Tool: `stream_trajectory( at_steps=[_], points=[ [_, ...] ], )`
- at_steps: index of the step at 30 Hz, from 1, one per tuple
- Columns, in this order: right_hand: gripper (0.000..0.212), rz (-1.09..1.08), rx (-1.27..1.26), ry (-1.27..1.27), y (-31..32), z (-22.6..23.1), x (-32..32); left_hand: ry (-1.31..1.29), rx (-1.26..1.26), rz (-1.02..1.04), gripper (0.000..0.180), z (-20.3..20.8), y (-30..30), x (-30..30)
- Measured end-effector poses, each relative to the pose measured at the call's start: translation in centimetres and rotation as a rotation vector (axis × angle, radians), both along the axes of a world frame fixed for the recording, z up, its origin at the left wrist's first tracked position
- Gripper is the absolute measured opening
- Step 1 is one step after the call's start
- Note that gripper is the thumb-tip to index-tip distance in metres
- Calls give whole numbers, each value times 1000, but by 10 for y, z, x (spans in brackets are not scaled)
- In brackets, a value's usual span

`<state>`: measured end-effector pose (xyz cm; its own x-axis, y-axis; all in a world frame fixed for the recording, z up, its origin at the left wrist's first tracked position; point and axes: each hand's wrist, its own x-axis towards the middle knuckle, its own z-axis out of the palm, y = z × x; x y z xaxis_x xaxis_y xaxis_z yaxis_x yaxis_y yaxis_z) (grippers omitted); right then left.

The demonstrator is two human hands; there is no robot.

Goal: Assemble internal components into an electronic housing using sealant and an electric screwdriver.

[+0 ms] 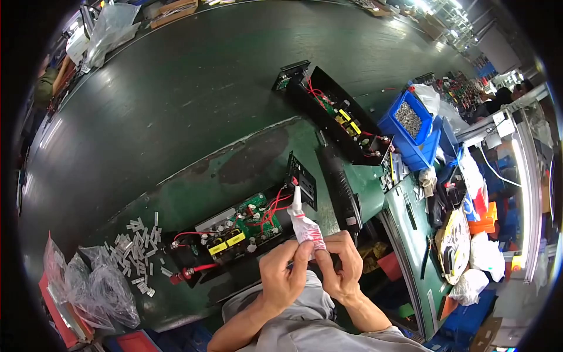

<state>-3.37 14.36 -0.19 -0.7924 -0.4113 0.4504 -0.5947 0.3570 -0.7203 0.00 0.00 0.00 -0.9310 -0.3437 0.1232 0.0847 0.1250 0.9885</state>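
Note:
A white squeeze tube with red print [307,229] is pinched at its lower end between the fingers and thumbs of both hands, just in front of my body. My left hand [282,273] grips it from the left, my right hand [341,267] from the right. The tube's white nozzle points away from me, at a black end panel [304,180]; whether it touches cannot be told. Red wires [273,210] run from that panel to a green circuit board [256,215] in an open black case. Two yellow-wrapped parts [227,243] sit on the board.
Loose metal pieces [136,249] and clear plastic bags [97,287] lie at left. Beyond a long black cover [337,179], another opened black case [337,117] stands on the green bench. Blue bins [409,120], one full of small hardware, stand at right. A side table [410,234] holds tools.

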Motion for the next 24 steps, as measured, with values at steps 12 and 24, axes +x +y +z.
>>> stream_trajectory(
  at_steps=[12, 24],
  points=[
    [10, -71, -242, -206, -19, 20, -1, 126, 24, -4, 22, -3, -1, 8],
    [6, -30, -295, -304, -34, 17, 2, 183, 10, -33, 12, -2, -14, 12]
  ],
)
